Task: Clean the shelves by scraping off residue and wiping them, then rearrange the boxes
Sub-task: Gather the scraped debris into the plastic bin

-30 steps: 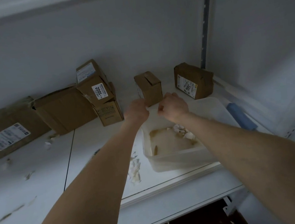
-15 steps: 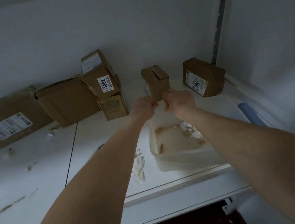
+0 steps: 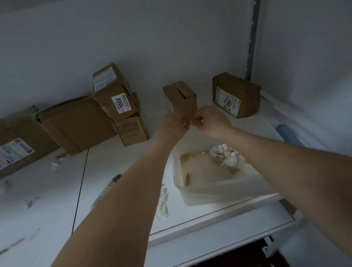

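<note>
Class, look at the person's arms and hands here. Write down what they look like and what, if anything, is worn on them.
The left forearm and right forearm are bare up to the frame edge: no sleeves. The left hand and right hand wear no gloves, and no watch or bracelet shows at either wrist. Rings cannot be judged in the dim light.

Fingertips of the left hand [image 3: 171, 126] and right hand [image 3: 212, 120] curl out of sight; whether they hold anything is unclear. The left forearm [image 3: 117, 207] half-hides a bristly thing [image 3: 108, 185].
</note>
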{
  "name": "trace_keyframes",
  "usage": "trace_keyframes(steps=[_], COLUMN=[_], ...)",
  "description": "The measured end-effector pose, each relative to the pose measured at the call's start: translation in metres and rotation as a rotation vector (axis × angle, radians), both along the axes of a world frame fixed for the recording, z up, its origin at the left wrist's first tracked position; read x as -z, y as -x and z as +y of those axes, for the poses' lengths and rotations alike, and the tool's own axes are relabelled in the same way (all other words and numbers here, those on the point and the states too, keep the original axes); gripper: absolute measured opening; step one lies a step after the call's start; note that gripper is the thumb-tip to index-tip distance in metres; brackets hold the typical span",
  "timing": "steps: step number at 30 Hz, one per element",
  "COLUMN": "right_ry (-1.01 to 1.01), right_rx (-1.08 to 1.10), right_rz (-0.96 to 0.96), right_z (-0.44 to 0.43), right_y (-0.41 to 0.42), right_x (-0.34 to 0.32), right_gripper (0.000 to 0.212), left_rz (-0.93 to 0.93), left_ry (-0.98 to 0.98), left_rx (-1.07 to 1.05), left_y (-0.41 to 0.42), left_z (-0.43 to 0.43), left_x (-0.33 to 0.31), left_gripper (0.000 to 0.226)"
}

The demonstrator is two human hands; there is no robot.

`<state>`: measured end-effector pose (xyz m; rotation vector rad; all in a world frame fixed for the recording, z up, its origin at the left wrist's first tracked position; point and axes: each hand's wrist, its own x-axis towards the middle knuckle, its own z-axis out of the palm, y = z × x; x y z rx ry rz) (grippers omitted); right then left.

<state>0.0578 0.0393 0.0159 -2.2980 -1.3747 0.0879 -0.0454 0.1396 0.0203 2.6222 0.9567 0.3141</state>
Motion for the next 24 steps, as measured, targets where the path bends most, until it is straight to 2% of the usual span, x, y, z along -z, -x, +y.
trace_keyframes(steps=[7, 10, 12, 15, 20, 24], right_ry=[-0.071, -0.071, -0.094, -0.122, -0.045, 0.048], right_rx=[0.02, 0.084, 0.15, 0.097, 0.005, 0.047], right_rz=[0.26, 0.287, 0.285, 0.332, 0.27, 0.157], right_z=[-0.001, -0.004, -0.008, -0.011, -0.014, -0.01], right_y=[-0.002, 0.0, 0.002, 0.0, 0.007, 0.009], right_x=[0.001, -0.001, -0.003, -0.005, -0.009, -0.009], right_gripper=[0.021, 0.023, 0.033, 0.033, 0.025, 0.015], left_rz=[0.042, 0.092, 0.132, 0.184, 0.207, 0.178], left_ry=[0.032, 0.031, 0.023, 0.0, 0.002, 0.01], left_rx=[-0.083, -0.075, -0.079, -0.098, -0.104, -0.109], left_y=[-0.004, -0.004, -0.004, 0.0, 0.002, -0.001], left_z=[-0.013, -0.02, -0.024, -0.027, -0.03, -0.034], left_x=[-0.007, -0.011, -0.013, -0.015, -0.016, -0.015], left_gripper=[0.018, 0.017, 0.017, 0.013, 0.017, 0.017])
